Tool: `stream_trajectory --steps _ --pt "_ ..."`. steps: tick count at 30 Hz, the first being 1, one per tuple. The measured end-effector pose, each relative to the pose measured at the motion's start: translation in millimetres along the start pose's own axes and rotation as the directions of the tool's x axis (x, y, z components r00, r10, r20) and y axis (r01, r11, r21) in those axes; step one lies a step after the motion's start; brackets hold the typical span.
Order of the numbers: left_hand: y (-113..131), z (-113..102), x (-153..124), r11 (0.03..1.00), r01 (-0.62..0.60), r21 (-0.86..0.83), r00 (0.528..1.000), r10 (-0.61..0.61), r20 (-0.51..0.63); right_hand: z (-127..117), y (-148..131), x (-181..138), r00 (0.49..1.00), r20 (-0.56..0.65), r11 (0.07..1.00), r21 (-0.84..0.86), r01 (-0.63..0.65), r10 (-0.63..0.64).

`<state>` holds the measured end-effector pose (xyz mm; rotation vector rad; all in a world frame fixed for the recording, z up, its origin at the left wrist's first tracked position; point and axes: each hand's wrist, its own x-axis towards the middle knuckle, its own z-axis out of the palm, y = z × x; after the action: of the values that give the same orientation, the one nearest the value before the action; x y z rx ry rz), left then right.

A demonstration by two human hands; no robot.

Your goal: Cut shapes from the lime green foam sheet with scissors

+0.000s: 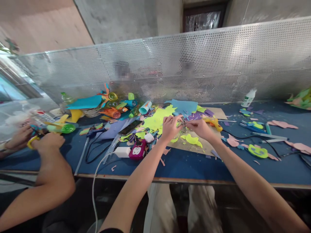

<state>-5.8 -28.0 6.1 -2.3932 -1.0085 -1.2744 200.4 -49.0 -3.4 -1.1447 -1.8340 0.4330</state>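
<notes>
1 phone [129, 127], 1 glue btl [248, 98] — 1 charger [122, 151], 1 yellow scissors [32, 141]

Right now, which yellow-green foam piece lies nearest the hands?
The small scrap on the brown card, just below both hands; the big sheet lies farther back.

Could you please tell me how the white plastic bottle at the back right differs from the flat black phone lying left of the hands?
The white plastic bottle stands roughly upright near the perforated metal screen; the flat black phone lies flat among foam scraps. The bottle is light and rounded, the phone dark, thin and rectangular. The bottle stands far from both hands; the phone lies nearer the left hand. Both rest on the blue table.
</notes>
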Motion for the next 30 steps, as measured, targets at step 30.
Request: stream_trajectory --steps 30 --pt "-15 10 2 0.948 -0.317 -0.010 0.834 0.274 -0.478 -35 9 11 0.927 -0.359 0.818 0.562 0.122 0.108"
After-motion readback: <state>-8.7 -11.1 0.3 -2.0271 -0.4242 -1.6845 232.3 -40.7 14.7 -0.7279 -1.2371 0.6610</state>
